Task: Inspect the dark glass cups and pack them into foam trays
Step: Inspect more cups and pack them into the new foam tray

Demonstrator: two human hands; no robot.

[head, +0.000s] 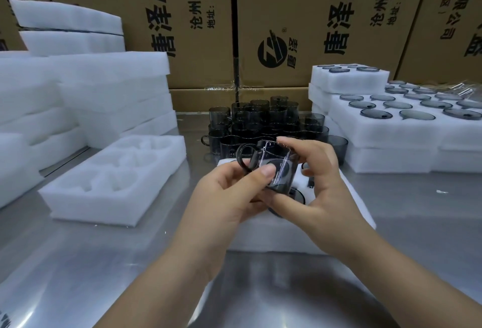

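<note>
Head view: both hands hold one cup (280,171) between them, tipped on its side with its handle pointing up and to the left. The left hand (229,194) pinches it, thumb flat on the near wall and fingers curled by the handle. The right hand (322,186) cradles it, fingers hooked over the far rim and thumb under the base. Both forearms come in low from the bottom edge and meet at the cup, wrists bent slightly inward.

Directly below the grip lies the tray (268,239), with at least one dark cup seated in it, partly hidden by the hands. Beyond the grip stand the loose cups (260,119). Left of it is an empty tray (112,184), and right of it are packed trays (391,129).

The step looks like inspection. To do it well, I judge, turn the cup slowly against the white foam so chips or cracks show. Hold it by rim and base rather than by the handle alone, low over the tray.
</note>
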